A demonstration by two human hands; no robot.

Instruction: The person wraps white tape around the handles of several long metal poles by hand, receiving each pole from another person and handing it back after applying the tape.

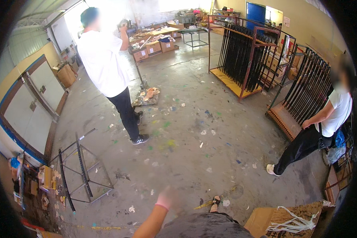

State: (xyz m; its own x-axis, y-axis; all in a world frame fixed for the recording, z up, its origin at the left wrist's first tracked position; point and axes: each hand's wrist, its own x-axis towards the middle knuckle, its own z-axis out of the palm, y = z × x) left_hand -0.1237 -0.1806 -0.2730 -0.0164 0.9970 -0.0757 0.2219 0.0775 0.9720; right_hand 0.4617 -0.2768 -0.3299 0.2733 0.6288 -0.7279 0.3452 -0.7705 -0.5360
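Observation:
My left hand [167,195] reaches out over the concrete floor at the lower middle, beside my dark-clad body [202,226]. A pink band or cuff [162,201] rings its wrist. The fingers are smeared by motion, so their pose and anything in them cannot be made out. Nothing solid shows in contact with this hand; the floor below is the nearest surface. My right hand is out of the picture. One of my feet [215,202], in an open shoe, stands just ahead of my body.
A person in white [103,63] stands ahead to the left; another [333,115] is at the right, beside a rack of black rods [305,91]. A second rack [242,59] stands behind. A metal frame [85,170] lies left. A cardboard box [261,220] with white strips [293,224] is near right.

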